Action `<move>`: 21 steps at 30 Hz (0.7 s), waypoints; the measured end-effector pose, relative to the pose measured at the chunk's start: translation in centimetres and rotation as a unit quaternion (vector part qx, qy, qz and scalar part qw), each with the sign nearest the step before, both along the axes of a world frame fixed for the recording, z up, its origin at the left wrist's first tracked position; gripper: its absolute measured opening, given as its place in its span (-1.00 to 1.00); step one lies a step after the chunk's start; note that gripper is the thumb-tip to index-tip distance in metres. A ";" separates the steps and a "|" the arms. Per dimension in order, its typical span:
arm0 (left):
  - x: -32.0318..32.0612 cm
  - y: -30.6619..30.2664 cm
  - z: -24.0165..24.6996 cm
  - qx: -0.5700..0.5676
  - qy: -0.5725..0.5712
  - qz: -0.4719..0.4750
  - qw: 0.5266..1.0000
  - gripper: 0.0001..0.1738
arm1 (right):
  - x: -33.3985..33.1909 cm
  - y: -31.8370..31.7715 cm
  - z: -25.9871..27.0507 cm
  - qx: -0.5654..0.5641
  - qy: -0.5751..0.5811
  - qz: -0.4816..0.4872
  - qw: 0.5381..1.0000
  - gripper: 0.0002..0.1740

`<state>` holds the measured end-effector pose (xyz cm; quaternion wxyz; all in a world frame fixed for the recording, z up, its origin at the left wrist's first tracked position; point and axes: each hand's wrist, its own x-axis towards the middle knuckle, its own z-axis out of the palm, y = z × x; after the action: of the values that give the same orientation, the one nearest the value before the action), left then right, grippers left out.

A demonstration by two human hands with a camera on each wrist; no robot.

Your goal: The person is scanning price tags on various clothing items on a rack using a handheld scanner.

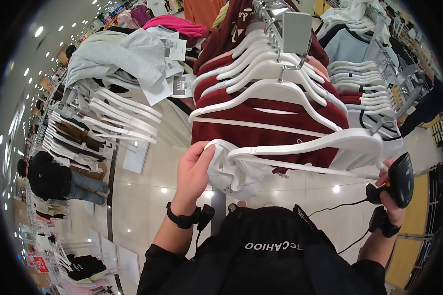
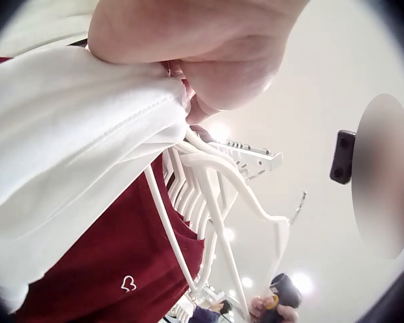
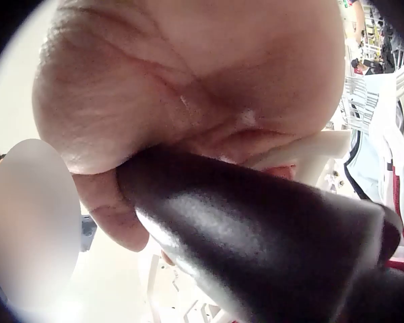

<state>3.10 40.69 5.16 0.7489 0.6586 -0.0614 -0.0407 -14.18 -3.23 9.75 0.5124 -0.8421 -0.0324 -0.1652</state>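
Observation:
The left hand [image 1: 194, 169] pinches a white garment [image 1: 241, 179] at its upper edge, thumb and fingers on the cloth. One end of a white hanger [image 1: 310, 146] reaches into that garment. At the hanger's other end, the right hand [image 1: 393, 196] grips a black handheld scanner [image 1: 401, 180] with a cable, its fingers also at the hanger's end. In the right wrist view the scanner's dark body [image 3: 249, 229] lies across the palm. Behind the hanger, dark red garments [image 1: 266, 130] hang on a rack; a small heart outline shows in the left wrist view.
A metal rack arm [image 1: 296, 39] with a blank plate stands above the red garments. Grey clothing [image 1: 118, 54] with paper tags lies at the upper left, near empty white hangers [image 1: 125, 115]. More racks stand on the right. A person [image 1: 59, 179] in black is at the far left.

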 end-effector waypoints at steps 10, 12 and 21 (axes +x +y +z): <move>-0.7 -2.1 1.8 0.205 -0.161 -0.101 0.960 -0.88 | 2.2 4.6 -4.5 0.104 0.060 0.165 0.979 -0.07; -0.9 -2.5 2.8 0.190 -0.145 -0.180 0.954 -0.88 | 2.4 4.7 -7.2 0.099 0.131 0.161 0.973 0.05; -1.4 -2.3 4.6 0.221 -0.278 -0.289 0.889 -0.75 | 4.5 9.5 -7.2 0.227 0.097 0.271 0.930 -0.34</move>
<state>1.73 38.43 9.74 0.4920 0.7445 -0.4436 -0.0830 -9.66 6.28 2.52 0.7157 -0.6744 -0.1712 0.0598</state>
